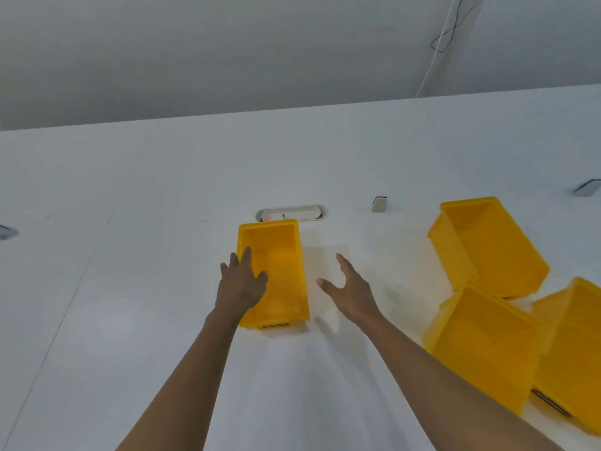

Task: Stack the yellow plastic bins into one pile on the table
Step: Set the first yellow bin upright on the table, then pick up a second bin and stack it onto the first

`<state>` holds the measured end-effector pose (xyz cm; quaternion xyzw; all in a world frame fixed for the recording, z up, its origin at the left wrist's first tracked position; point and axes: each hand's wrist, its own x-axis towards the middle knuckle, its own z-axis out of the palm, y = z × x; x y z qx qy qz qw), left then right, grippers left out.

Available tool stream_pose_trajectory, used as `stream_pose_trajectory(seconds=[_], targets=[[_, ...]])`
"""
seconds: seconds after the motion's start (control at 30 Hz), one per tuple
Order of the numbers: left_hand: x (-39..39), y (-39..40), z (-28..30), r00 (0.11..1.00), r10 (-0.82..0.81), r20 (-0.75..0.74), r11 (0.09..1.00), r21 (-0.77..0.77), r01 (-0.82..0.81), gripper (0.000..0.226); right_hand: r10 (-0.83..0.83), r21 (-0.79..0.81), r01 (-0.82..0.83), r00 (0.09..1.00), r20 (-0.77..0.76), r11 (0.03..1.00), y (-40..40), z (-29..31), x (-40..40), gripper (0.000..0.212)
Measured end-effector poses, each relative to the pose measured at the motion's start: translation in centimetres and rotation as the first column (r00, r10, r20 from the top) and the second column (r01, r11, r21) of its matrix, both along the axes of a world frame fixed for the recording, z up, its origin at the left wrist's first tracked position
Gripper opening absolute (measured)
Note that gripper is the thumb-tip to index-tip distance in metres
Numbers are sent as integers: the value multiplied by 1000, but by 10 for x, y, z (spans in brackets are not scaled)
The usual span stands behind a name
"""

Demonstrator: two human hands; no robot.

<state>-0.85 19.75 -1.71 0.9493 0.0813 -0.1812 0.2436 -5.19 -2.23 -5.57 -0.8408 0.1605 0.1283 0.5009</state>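
Note:
A yellow plastic bin [283,255] stands upright and empty in the middle of the white table [130,288]. My left hand [240,284] is over its left wall, fingers spread, thumb inside the rim; whether it grips is unclear. My right hand [349,292] hovers open just right of that bin, apart from it. At the right stand three more yellow bins: a far one [487,245], a near one [484,346] leaning against it, and one [575,349] cut off by the right edge.
A white cable port [291,213] with a small red light sits in the table just behind the middle bin. A small grey block [379,204] stands to its right. Dark fittings lie at the far right [587,187] and left edge [6,231].

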Motion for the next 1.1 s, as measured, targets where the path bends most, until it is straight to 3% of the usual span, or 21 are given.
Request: stream_pose_trajectory(seconds=[0.1, 0.17, 0.3, 0.47, 0.57, 0.67, 0.8, 0.93, 1.1], targets=[[-10, -48, 6, 985, -94, 146, 993, -63, 104, 70, -121, -45, 124, 990, 68, 991, -44, 5, -24, 80], [-21, -87, 4, 972, -184, 147, 971, -124, 203, 70, -215, -108, 225, 972, 96, 968, -74, 7, -43, 80], [-53, -157, -6, 930, -365, 46, 904, -223, 366, 75, -386, -227, 408, 912, 138, 884, -128, 5, -89, 81], [-97, -219, -24, 817, -570, -86, 791, -328, 517, 90, -527, -418, 537, 837, 151, 733, -178, -6, -164, 83], [-117, -239, -35, 761, -627, -167, 754, -378, 538, 97, -632, -393, 616, 768, 104, 683, -185, -14, -198, 87], [-130, -247, -47, 720, -666, -193, 726, -390, 567, 88, -696, -264, 670, 718, -8, 693, -181, -24, -218, 79], [-133, -247, -53, 732, -675, -90, 714, -328, 618, 58, -671, -154, 659, 740, -43, 736, -175, -32, -228, 34], [-122, -229, -46, 754, -655, -53, 727, -316, 610, 55, -621, -183, 610, 784, -3, 771, -167, -23, -211, 30], [-100, -189, -26, 859, -511, 31, 812, -310, 494, 53, -487, -154, 495, 869, 90, 855, -145, 9, -169, 35]])
